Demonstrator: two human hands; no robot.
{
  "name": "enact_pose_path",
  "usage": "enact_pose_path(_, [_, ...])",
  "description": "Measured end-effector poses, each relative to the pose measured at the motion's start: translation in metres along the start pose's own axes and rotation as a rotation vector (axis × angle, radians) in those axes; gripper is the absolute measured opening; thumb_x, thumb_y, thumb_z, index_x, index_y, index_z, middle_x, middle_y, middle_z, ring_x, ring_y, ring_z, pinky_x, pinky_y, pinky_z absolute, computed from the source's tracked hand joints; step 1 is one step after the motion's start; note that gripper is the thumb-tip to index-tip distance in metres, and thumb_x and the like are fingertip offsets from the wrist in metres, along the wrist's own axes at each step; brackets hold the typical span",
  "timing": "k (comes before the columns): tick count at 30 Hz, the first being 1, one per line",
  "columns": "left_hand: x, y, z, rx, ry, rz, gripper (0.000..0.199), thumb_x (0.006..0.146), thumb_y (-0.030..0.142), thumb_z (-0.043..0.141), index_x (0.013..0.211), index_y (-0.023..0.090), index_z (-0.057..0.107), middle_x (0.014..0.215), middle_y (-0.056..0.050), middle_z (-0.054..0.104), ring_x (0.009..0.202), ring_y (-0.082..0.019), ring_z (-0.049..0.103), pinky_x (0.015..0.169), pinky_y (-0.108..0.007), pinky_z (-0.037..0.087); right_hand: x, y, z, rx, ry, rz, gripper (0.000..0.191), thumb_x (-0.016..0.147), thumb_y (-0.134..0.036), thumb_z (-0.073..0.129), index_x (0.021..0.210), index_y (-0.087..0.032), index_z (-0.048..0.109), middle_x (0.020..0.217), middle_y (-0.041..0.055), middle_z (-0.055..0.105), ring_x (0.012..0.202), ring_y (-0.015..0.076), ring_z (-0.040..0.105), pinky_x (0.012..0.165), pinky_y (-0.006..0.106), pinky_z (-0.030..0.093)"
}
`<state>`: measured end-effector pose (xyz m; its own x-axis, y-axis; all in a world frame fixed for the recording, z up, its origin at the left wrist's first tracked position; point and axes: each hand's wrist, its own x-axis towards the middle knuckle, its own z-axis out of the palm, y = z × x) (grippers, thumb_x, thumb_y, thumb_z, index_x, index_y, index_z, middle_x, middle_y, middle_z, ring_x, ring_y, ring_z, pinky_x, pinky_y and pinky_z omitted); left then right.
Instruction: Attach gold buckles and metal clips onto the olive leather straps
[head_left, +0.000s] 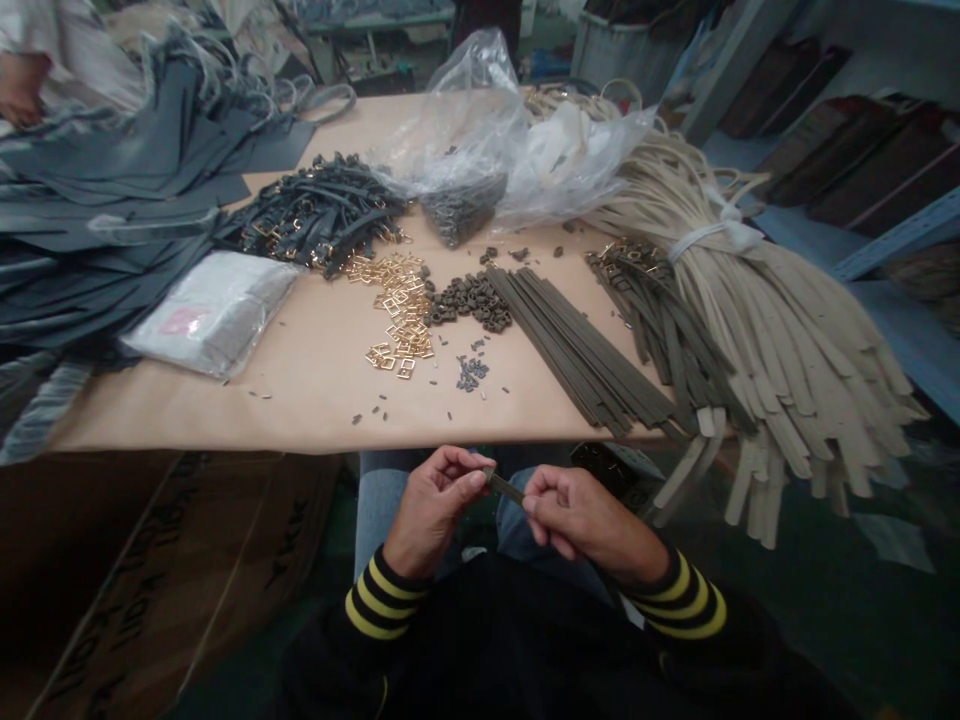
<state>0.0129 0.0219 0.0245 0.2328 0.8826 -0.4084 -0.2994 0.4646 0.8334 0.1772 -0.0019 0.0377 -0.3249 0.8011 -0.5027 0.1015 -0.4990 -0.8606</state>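
Note:
Between my hands, just off the table's front edge and above my lap, is a narrow olive-brown strap [507, 488]. My left hand [442, 500] pinches its left end between thumb and fingers. My right hand [577, 510] grips the strap's other end, its fingers curled round. Whether a small loop sits at the left end is hidden by my fingertips. Beyond my hands on the table lie a bundle of matching straps [585, 350], a heap of gold buckles [397, 310], a pile of small dark loops [472, 300] and tiny grey metal pieces [472, 372].
Dark blue straps with buckles [322, 210] and blue material [150, 130] cover the left. A plastic-wrapped packet [214, 310] lies nearby. Clear bags [480, 130] stand behind. Long beige straps [787, 330] hang over the right edge. Another person's hand [22, 88] shows far left; cardboard [187, 560] stands below.

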Motion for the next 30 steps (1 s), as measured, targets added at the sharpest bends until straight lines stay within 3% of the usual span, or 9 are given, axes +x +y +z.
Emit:
enact_pose_path(4, [-0.004, 0.001, 0.001, 0.209, 0.019, 0.172, 0.012, 0.062, 0.017, 0.067, 0.071, 0.014, 0.058, 0.079, -0.004, 0.065, 0.074, -0.014, 0.058, 0.068, -0.023, 0.046, -0.001, -0.001, 0.000, 0.119, -0.053, 0.064, 0.020, 0.067, -0.032, 0.053, 0.065, -0.015, 0.043, 0.045, -0.0055, 0.050, 0.027, 0.0008, 0.030, 0.028, 0.012, 0.017])
enact_pose_path(9, [-0.009, 0.008, 0.003, 0.331, -0.008, 0.252, 0.006, 0.065, 0.016, 0.064, 0.070, 0.015, 0.060, 0.076, -0.004, 0.064, 0.073, -0.015, 0.058, 0.068, -0.024, 0.045, 0.000, 0.005, -0.003, 0.181, -0.096, 0.073, 0.024, 0.069, -0.037, 0.053, 0.065, -0.015, 0.042, 0.044, -0.0064, 0.048, 0.026, -0.0003, 0.025, 0.028, 0.013, 0.013])
enact_pose_path(21, [-0.009, 0.002, 0.002, 0.345, -0.071, 0.205, 0.009, 0.066, 0.016, 0.063, 0.074, 0.015, 0.059, 0.076, -0.003, 0.062, 0.071, -0.013, 0.057, 0.066, -0.022, 0.045, -0.002, 0.006, -0.008, 0.126, -0.076, -0.003, 0.021, 0.071, -0.033, 0.052, 0.068, -0.014, 0.044, 0.045, -0.0064, 0.047, 0.030, 0.0003, 0.026, 0.031, 0.014, 0.013])
enact_pose_path(26, [-0.009, -0.005, 0.008, 0.218, -0.096, 0.133, 0.014, 0.062, 0.016, 0.066, 0.073, 0.015, 0.057, 0.074, -0.003, 0.063, 0.070, -0.013, 0.058, 0.065, -0.023, 0.046, 0.001, 0.006, 0.000, 0.085, -0.062, -0.078, 0.021, 0.074, -0.034, 0.051, 0.071, -0.015, 0.044, 0.049, -0.0053, 0.050, 0.033, 0.0016, 0.031, 0.033, 0.014, 0.019])
enact_pose_path(30, [-0.006, -0.011, 0.009, 0.069, -0.010, 0.080, 0.024, 0.058, 0.019, 0.069, 0.077, 0.015, 0.054, 0.073, -0.001, 0.062, 0.068, -0.011, 0.057, 0.064, -0.021, 0.045, 0.008, 0.009, 0.005, 0.023, -0.027, -0.145, 0.022, 0.077, -0.036, 0.048, 0.074, -0.015, 0.043, 0.056, -0.0027, 0.055, 0.035, 0.0031, 0.037, 0.036, 0.015, 0.026])
